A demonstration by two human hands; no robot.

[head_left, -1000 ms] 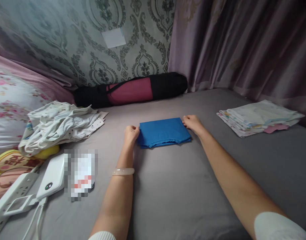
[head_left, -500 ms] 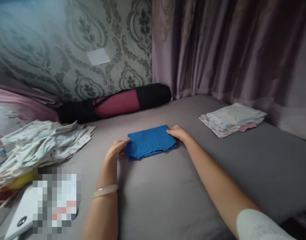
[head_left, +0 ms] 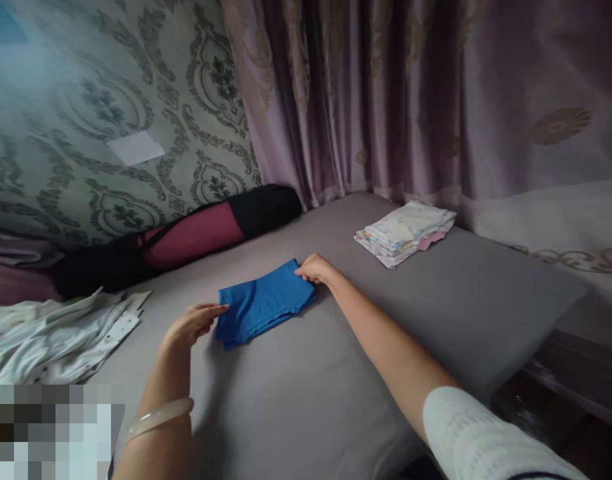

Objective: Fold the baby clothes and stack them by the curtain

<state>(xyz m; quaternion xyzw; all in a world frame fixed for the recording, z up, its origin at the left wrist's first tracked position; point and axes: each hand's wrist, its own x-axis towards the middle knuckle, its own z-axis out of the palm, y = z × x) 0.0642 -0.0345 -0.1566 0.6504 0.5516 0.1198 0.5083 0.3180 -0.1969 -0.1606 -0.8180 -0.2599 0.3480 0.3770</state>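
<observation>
A folded blue garment is held between my hands over the grey bed. Its front edge shows gathered, layered folds; which kind of garment it is, I cannot tell. My left hand pinches its left edge, index finger stretched along the top and thumb mostly hidden. At the far right corner, the fingers of my right hand are closed on the cloth. The fabric dips slightly between the two grips, and a shadow falls on the sheet by its left side.
A stack of folded light clothes lies to the right, near the purple curtain. Loose white clothes are heaped at left. Along the patterned wall rests a long black and dark pink bag. The bed's edge drops off at right.
My view has turned to the right, so everything sits further left in the picture. Both hands still grip the blue garment, whose top now dips more and whose shadow at left is larger.
</observation>
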